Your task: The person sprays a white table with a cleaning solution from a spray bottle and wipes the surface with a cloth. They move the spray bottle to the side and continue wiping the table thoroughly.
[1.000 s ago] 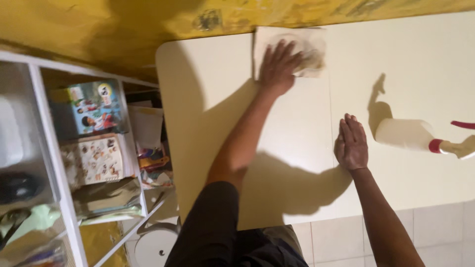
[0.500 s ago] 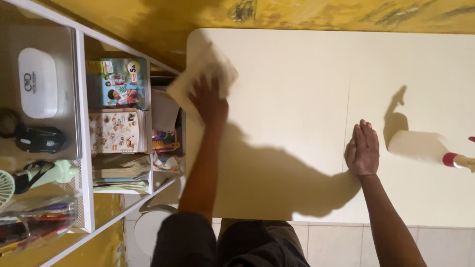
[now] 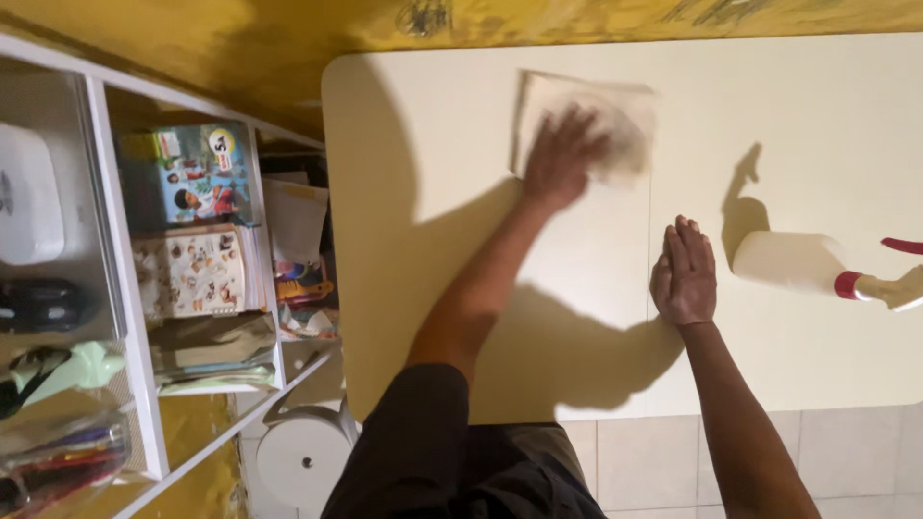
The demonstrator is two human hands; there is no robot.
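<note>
From here I see my left hand (image 3: 562,154) stretched out to the far side of the cream table (image 3: 433,288), palm down and fingers spread flat on a pale cleaning cloth (image 3: 615,115); it presses the cloth rather than gripping it, and the cloth looks blurred around the fingertips. The cloth lies near the far edge of the table, close to the yellow wall (image 3: 192,38), and straddles the thin seam that runs across the tabletop. My right hand (image 3: 685,274) lies flat on the table nearer to me, fingers straight and together, palm down, holding nothing, just to the right of that seam. Just beside it on the right a white spray bottle (image 3: 788,261) lies on its side with a red collar and a red trigger that runs out of the right edge of the view; hand and bottle are apart. The bottle's shadow falls on the tabletop beyond it, toward the far edge. To the left of the table stands a white shelf unit (image 3: 115,288) with colourful children's books (image 3: 197,226) stacked in one compartment, and a white box and a dark object sit on its top to the far left. A white round stool (image 3: 303,461) sits on the floor below the shelf, and pale floor tiles (image 3: 654,461) show under the table's near edge
</note>
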